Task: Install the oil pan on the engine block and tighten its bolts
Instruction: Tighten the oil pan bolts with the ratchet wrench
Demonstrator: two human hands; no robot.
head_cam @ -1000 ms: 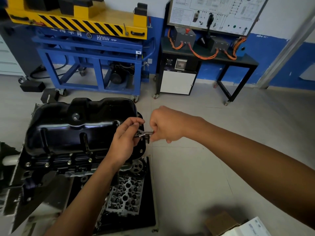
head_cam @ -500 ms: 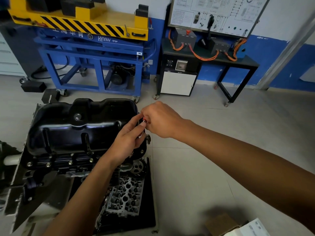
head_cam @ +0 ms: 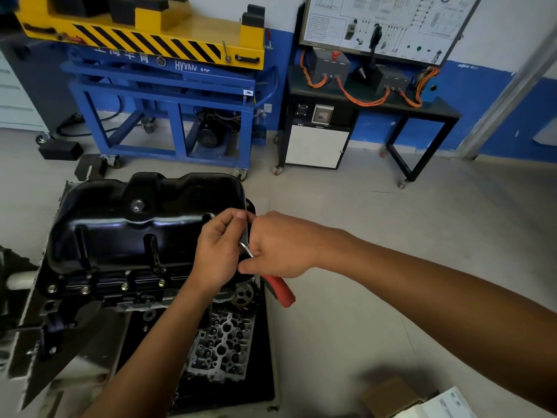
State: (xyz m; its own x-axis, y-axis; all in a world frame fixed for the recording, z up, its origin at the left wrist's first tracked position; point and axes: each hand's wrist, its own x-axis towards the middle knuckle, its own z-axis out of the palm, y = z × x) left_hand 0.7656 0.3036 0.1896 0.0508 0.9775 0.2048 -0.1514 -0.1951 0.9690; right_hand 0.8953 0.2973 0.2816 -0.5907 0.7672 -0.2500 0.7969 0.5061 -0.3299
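I saw the black steel oil pan (head_cam: 126, 236) atop the dark metal engine block (head_cam: 90, 294), the red-handled wrench (head_cam: 281, 292) at its right end.

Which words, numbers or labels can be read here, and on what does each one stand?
"HYXMV 125", lower edge hidden, reading uncertain: beam of the blue stand.
Four Chinese characters, perhaps "上海华育": same beam, further left.
Wall board: print too small to read.
Cabinet labels: too small.
Paper: blurred.

The left forearm (head_cam: 156, 342), lower centre of the frame, and the right forearm (head_cam: 422, 297), at right, are bare, as are the left hand (head_cam: 215, 254) and right hand (head_cam: 280, 245).
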